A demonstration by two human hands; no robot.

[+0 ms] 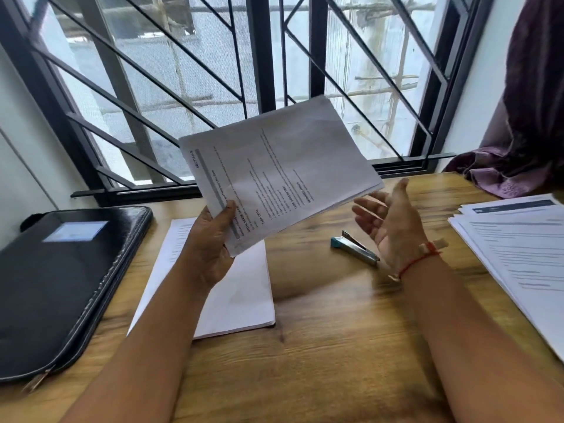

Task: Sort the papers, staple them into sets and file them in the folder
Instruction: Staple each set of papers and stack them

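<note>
1. Two bare forearms reach forward from the bottom edge over a wooden table [335, 355].
2. Left hand [210, 248] holds a sheaf [280, 166] of printed pages up in the air above the table's middle, tilted. Its thumb is clamped on the near corner, with its fingers hidden behind the paper.
3. Right hand [393, 221] is empty, palm turned toward the sheaf, fingers straight and spread. It sits just beside the sheaf's lower edge. The blur hides whether it touches.
4. Likely step: squaring this set before stapling. To do it well, the right hand should take the free edge, both hands should tap the sheaf on the table until the edges line up, and the staple should go in one corner while the grip stays firm.
5. Count: one stapler [354, 247] lies on the table below the right hand.
6. One black zipped folder [61, 270] lies closed at far left.
7. Two piles lie on the table: a left pile [238, 300] beside the folder and a fanned right pile [518, 254]. With the sheaf, that makes three groups of papers. Single sheets cannot be counted.
</note>
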